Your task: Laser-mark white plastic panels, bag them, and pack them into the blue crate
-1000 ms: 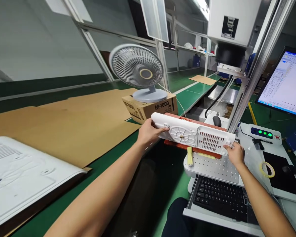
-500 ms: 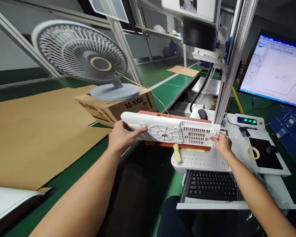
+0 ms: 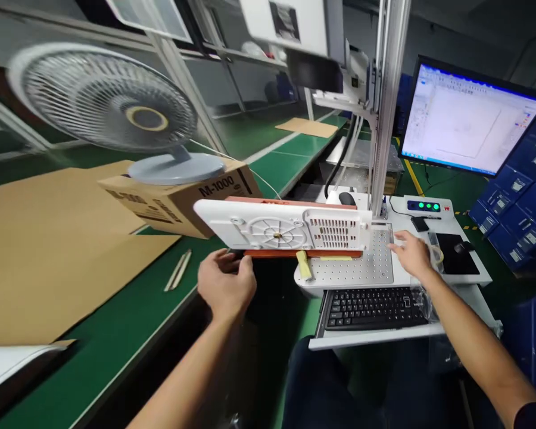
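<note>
A white plastic panel (image 3: 274, 232) with a ribbed round pattern and a slotted grille rests on an orange-red fixture (image 3: 290, 254), over the perforated metal plate (image 3: 352, 271). My left hand (image 3: 226, 285) is just below the panel's left end, fingers curled and thumb apart, holding nothing that I can see. Whether its fingertips touch the underside, I cannot tell. To the right of the panel, my right hand (image 3: 411, 255) hovers above the workstation, fingers loosely bent and apart, with nothing in it. Yellow tape (image 3: 302, 266) hangs from the fixture's front edge.
Left, a grey fan (image 3: 178, 167) stands on a cardboard box (image 3: 183, 205) on the green bench (image 3: 129, 322). A machine head (image 3: 315, 68) hangs above the plate. A keyboard (image 3: 375, 308) lies on the pull-out tray; a monitor (image 3: 469, 119) and blue bins (image 3: 513, 202) are at right.
Both hands have let go of the panel, which stays on the fixture. My left hand has dropped below its left end; my right hand has drawn off to the right. The view has shifted right.
</note>
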{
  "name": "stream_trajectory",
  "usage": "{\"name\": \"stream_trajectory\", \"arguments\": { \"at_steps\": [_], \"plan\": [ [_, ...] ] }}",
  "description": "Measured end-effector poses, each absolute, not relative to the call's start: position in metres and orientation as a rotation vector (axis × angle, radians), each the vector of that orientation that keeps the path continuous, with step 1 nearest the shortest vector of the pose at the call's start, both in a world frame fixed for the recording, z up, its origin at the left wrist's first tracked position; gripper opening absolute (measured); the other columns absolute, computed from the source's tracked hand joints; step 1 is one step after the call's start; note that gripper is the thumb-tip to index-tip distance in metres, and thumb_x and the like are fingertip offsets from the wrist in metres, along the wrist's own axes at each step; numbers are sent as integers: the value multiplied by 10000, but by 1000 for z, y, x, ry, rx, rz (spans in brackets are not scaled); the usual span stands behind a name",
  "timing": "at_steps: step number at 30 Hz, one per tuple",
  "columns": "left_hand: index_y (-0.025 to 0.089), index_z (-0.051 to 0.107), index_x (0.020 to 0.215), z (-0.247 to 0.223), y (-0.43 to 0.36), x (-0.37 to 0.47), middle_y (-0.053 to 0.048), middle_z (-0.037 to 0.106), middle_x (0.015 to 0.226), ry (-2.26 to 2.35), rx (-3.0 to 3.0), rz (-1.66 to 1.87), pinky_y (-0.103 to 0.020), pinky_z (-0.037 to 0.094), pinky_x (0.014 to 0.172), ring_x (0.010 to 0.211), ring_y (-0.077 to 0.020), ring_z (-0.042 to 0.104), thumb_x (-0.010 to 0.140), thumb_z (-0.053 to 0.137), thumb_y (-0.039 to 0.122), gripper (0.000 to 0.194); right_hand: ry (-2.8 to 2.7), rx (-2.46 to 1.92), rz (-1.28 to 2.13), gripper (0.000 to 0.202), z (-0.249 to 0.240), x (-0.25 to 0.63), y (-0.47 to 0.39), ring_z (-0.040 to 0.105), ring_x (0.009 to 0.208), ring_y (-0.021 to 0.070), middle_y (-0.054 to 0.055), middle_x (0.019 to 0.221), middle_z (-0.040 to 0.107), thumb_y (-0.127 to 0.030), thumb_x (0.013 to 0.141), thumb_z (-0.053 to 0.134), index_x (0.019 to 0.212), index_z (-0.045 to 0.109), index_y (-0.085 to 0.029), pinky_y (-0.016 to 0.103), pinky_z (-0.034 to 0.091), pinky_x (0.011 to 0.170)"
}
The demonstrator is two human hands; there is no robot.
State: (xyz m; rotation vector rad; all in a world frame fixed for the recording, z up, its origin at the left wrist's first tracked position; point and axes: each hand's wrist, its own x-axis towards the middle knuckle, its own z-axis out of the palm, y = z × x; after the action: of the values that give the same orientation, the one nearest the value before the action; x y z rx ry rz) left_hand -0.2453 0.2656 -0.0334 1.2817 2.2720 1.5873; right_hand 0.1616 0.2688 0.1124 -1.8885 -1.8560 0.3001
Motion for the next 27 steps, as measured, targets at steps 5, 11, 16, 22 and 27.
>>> {"name": "stream_trajectory", "arguments": {
  "at_steps": [5,11,16,22,27],
  "plan": [
    [213,660,1068,-77,177,-94,-89,739,1047,1774,1724,1411,-402,616,925,966,-274,733,1033,522,424,254,-1614,-1389,263,211,159,233,166,784,785,186,50,1021,820,-390,1013,762,1102,787,-202,291,624,749],
    [222,714,1193,-107,142,62,-148,720,1395,1254,2140,1012,-523,449,1243,1490,-365,533,1063,558,472,323,-1422,-1355,174,198,182,266,84,756,672,153,48,948,821,-380,989,816,1072,792,-201,250,607,638],
    [134,669,1375,-113,160,119,-259,627,1511,1178,2272,779,-670,291,1297,1635,-459,296,1059,554,592,569,-1420,-1356,183,138,180,271,49,786,740,170,18,831,794,-342,993,825,1064,806,-225,228,609,642],
    [12,627,1426,-89,172,127,-342,677,1345,1148,2264,683,-721,208,1309,1622,-529,276,1007,641,608,729,-1524,-1339,200,123,172,260,34,757,682,142,12,886,812,-326,996,831,1096,811,-258,221,619,659],
    [190,505,1604,-52,139,120,-198,576,1572,807,2133,847,-563,431,1255,1539,-429,456,753,927,605,1037,-1662,-1216,299,113,160,233,44,756,658,140,9,933,821,-310,1009,806,1116,801,-273,210,639,637]
  ]
}}
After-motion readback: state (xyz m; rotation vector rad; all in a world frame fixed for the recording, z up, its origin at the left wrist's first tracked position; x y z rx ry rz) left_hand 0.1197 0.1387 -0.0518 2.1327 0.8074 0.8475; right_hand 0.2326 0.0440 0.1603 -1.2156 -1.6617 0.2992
